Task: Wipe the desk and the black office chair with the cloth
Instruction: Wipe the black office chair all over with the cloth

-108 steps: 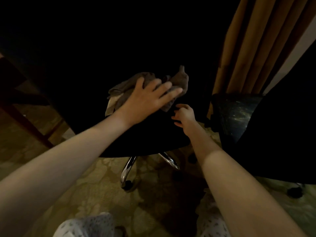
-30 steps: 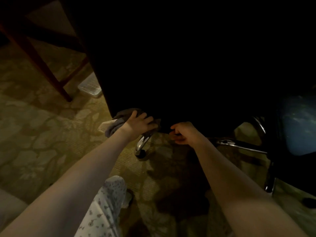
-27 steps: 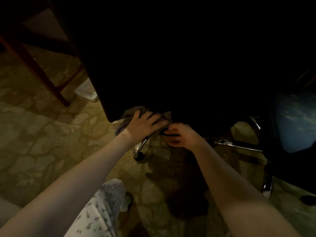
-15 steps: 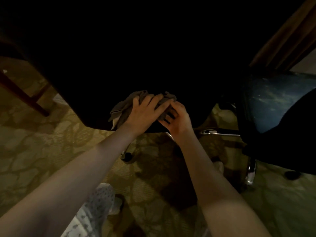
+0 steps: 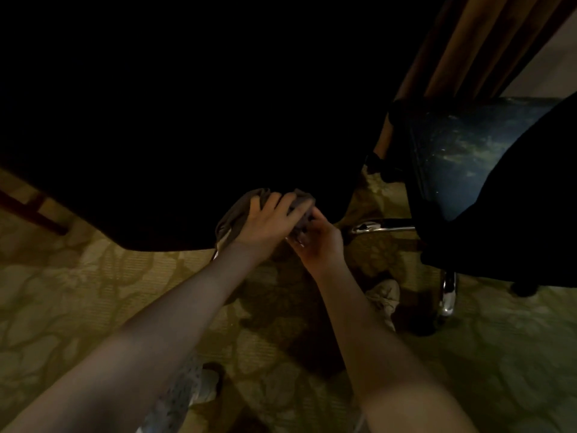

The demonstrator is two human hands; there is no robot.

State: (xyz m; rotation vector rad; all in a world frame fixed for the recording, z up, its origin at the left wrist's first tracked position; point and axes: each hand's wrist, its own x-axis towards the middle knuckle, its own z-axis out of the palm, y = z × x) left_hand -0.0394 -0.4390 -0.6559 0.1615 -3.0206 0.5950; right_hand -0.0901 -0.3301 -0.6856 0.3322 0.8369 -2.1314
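A crumpled grey cloth (image 5: pixel 234 215) bunches at the black office chair (image 5: pixel 187 135) seat's near edge; the left hand (image 5: pixel 265 225) presses it with flat fingers, and the right hand (image 5: pixel 317 240) pinches its end, fingers curled.

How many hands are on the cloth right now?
2. The left hand lies over the cloth on the black office chair's edge; the right hand pinches the cloth's right end beside it.
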